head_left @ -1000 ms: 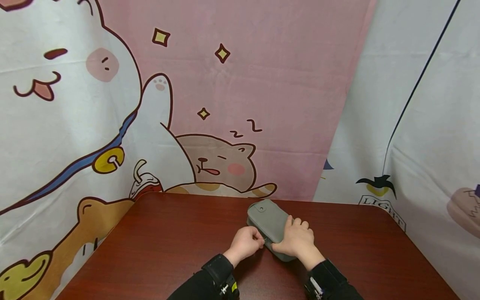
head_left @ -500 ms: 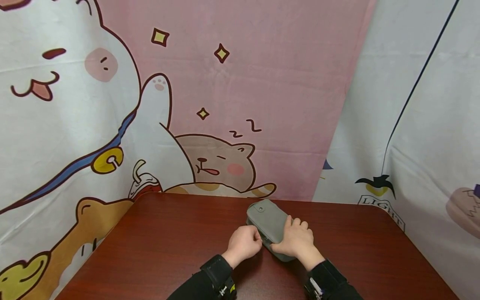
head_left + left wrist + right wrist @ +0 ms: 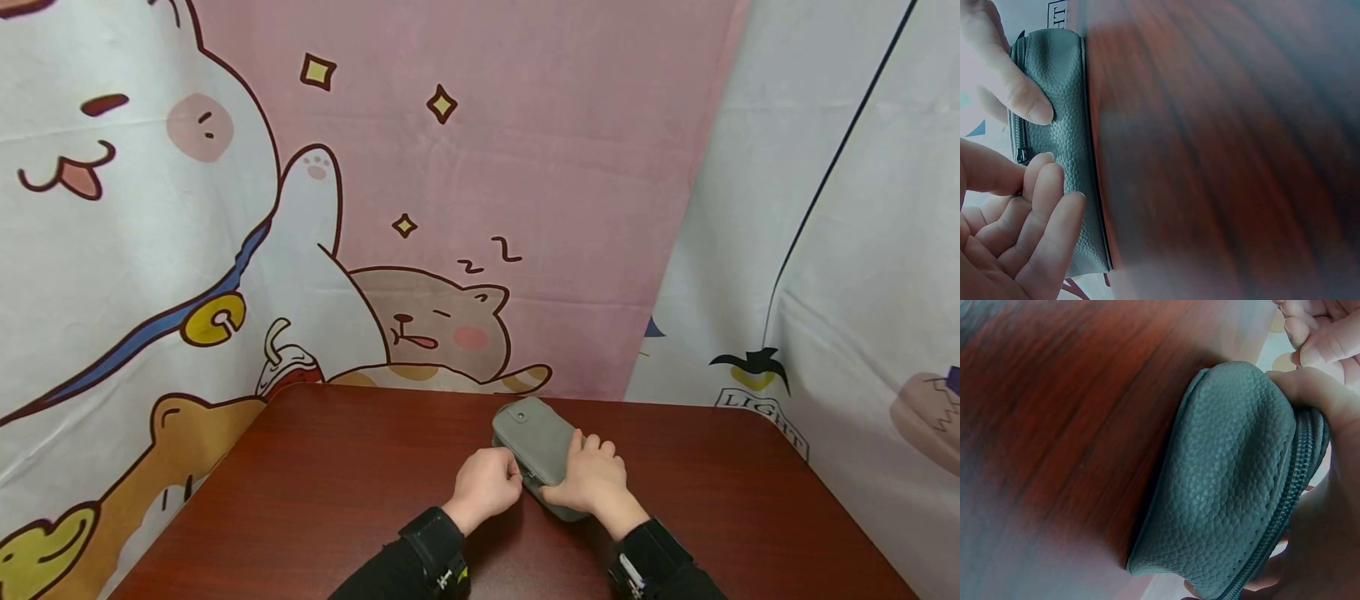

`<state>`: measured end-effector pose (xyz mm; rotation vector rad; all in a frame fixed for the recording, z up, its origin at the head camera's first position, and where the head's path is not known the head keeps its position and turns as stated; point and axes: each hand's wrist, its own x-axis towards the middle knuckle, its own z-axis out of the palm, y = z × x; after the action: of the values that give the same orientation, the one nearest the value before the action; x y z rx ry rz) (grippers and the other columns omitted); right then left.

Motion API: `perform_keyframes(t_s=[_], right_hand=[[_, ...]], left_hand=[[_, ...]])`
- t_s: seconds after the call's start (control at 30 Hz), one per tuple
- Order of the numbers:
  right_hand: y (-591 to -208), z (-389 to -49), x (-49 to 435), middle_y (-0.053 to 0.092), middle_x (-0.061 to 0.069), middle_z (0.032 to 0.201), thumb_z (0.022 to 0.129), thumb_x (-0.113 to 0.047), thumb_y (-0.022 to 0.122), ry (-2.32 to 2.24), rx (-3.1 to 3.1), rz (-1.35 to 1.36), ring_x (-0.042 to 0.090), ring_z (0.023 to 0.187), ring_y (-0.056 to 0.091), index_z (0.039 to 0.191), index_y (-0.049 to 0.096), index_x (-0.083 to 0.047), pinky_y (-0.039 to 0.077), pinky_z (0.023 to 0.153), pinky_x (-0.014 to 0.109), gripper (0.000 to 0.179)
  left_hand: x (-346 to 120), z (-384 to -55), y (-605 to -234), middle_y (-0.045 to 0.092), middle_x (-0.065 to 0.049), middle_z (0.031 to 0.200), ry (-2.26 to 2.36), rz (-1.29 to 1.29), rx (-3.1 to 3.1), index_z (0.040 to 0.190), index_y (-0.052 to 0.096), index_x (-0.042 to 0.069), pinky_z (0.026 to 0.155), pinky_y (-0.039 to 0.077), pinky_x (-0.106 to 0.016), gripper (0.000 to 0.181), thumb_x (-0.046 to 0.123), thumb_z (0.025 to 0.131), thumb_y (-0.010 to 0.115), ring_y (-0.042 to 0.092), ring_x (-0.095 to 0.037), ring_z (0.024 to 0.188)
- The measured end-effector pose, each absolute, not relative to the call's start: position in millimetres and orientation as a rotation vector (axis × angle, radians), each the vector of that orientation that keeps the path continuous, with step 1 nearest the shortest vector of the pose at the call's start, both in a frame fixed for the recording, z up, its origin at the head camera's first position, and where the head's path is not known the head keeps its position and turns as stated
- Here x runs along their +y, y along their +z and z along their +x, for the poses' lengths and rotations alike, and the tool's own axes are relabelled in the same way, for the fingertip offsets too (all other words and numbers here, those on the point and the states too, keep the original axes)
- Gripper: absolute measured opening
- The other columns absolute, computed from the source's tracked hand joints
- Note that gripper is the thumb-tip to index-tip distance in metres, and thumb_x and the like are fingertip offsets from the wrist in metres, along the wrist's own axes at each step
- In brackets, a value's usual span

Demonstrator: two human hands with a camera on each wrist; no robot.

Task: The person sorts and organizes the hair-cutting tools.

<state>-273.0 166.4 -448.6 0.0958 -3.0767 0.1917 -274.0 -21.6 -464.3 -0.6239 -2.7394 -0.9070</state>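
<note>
A grey-green leather zip pouch (image 3: pixel 534 432) lies on the brown table, with a snap on its far end. My left hand (image 3: pixel 486 483) is at its left side. In the left wrist view, thumb and forefinger pinch a small dark tab, mostly hidden, by the zipper slider (image 3: pixel 1023 155); the other fingers are bent beside the pouch wall. My right hand (image 3: pixel 596 479) grips the pouch's near part from above, its thumb (image 3: pixel 1032 103) pressing on the side wall. The right wrist view shows the pouch's end and zipper teeth (image 3: pixel 1291 481) below that hand.
The brown table (image 3: pixel 360 467) extends to both sides of the pouch. Behind it hangs a cartoon-printed cloth (image 3: pixel 570 167), pink and white, close to the table's far edge. Dark sleeves with wrist-worn gear (image 3: pixel 442 550) cover both forearms.
My left hand has shifted slightly to the left and away from me along the pouch's side, and its fingers have turned inward. The right hand and the pouch stay in place.
</note>
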Motion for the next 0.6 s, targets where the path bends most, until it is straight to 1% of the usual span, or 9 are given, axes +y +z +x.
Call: perform_keyframes(t_s=[0.37, 0.6], right_hand=[[-448.4, -272.9, 165.7, 0.048, 0.032, 0.117, 0.064, -0.063, 0.079, 0.189, -3.067, 0.102, 0.046, 0.1, 0.048, 0.141, 0.038, 0.015, 0.046, 0.078, 0.056, 0.117], [-448.5, -272.4, 166.9, 0.048, 0.033, 0.118, 0.065, -0.064, 0.078, 0.188, -3.078, 0.103, 0.047, 0.101, 0.047, 0.142, 0.038, 0.015, 0.046, 0.078, 0.056, 0.118]], left_hand=[[-24.0, -275.9, -463.4, 0.049, 0.014, 0.059, -0.836, -0.643, -2.722, 0.065, 0.058, 0.02, 0.045, 0.037, -0.023, 0.024, 0.01, 0.083, 0.071, 0.044, -0.004, 0.051], [-24.7, -279.4, -463.9, 0.047, 0.014, 0.057, -0.819, -0.632, -2.721, 0.065, 0.057, 0.021, 0.044, 0.036, -0.023, 0.025, 0.011, 0.083, 0.071, 0.043, -0.004, 0.05]])
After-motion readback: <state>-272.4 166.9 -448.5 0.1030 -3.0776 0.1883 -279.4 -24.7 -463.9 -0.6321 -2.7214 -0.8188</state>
